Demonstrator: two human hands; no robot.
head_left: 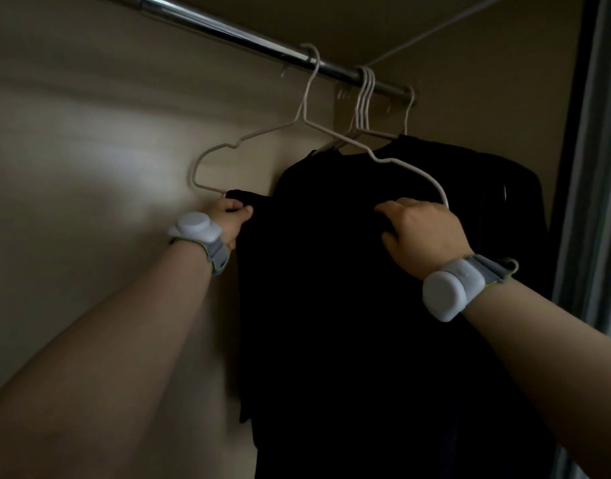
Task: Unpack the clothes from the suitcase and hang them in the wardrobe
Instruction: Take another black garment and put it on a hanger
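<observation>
The person stands at the open wardrobe with a black garment point(314, 271) draped over the bottom bar of a white wire hanger point(262, 134), whose hook is already over the rod point(228, 31). The left hand point(228, 216) pinches the cloth's edge at the hanger's left end; the right hand point(425, 229) curls its fingers into the cloth near the right end. To do this well, I'd say both hands should draw the cloth evenly along the bar so it sits centred and the hanger hangs level, without dragging the hook off the rod. By my count: one rod, one hanger in hand, what looks like three bunched hangers point(364, 84), one more hanger point(408, 105) beyond, and two wrist bands point(197, 229). The dark hung clothes point(504, 188) behind blend together, so I can't count them.
</observation>
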